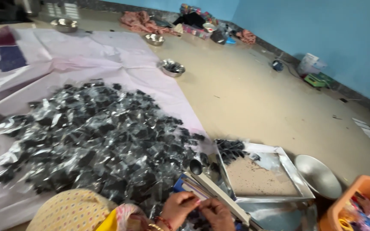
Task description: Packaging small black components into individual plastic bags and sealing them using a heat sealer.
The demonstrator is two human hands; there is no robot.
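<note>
A small clear packet (198, 202) is held at the bottom of the view, pinched between the left hand (177, 207) and the right hand (216, 212). Both hands are closed on it with the fingertips, and the two hands touch each other. The packet is so small and so hidden by the fingers that what is inside cannot be told. It is held just beside the sealer (219, 192), a long pale bar with a black knob at its far end, most likely so that it can be reached fast. The sealer is used here as the landmark. To the left of the sealer and beyond it, a big pile (95, 137) of packets is spread on a pale sheet (120, 55). These packets are shiny and clear, with dark stuff inside, and they are heaped loosely, so the sheet is probably there to keep them off the floor (253, 94). Just to the right of the sealer a flat metal tray (294, 175) is set, with brown dust and a few dark bits in it. Farther right a steel dish (317, 175) is laid, and then an orange basket (365, 190) with bright things in it. Far beyond the sealer, three steel bowls are set along the edge of the sheet: one (172, 67) near, one (154, 39) farther, and one (65, 25) farthest. All is kept close and low, near where the person sits.
</note>
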